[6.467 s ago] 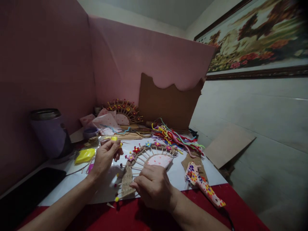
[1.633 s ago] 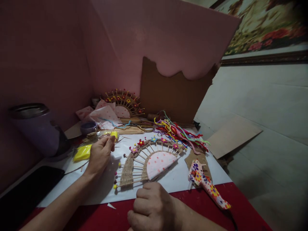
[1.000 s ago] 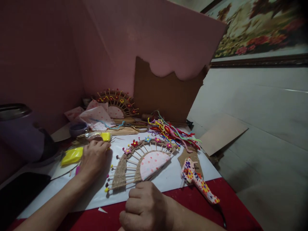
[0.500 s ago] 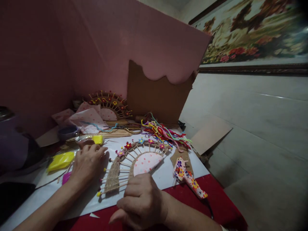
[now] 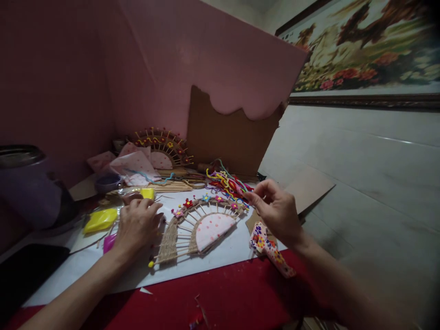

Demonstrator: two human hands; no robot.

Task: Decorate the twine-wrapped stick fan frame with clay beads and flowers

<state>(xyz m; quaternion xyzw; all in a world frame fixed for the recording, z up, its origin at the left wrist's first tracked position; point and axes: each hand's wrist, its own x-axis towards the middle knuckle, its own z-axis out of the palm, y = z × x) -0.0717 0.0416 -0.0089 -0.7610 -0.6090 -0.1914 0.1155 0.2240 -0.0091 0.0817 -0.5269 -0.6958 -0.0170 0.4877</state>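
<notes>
A half-round fan (image 5: 168, 245) of twine and sticks, with small coloured flowers on its arch and a dotted pink cloth centre (image 5: 213, 229), lies on white paper. Close to its left end is my left hand (image 5: 137, 224), fingers spread and bent over the paper, gripping nothing visible. My right hand (image 5: 275, 208) is raised at the right edge of the fuzzy coloured stems (image 5: 228, 183), thumb and index finger pinched together; what lies between them is too small to tell. Below that hand rests a flower-patterned glue gun (image 5: 266, 247).
Yellow clay packs (image 5: 100, 220) and a purple bowl (image 5: 107, 183) are at the left, near a large purple container (image 5: 24, 188). Behind stand a second fan (image 5: 161, 158) and a brown cardboard sheet (image 5: 227, 133). Scissors (image 5: 194, 183) lie by the sticks.
My right hand has moved from the fan's lower edge up and right to the coloured stems. My left hand stays beside the fan. The view has shifted slightly.
</notes>
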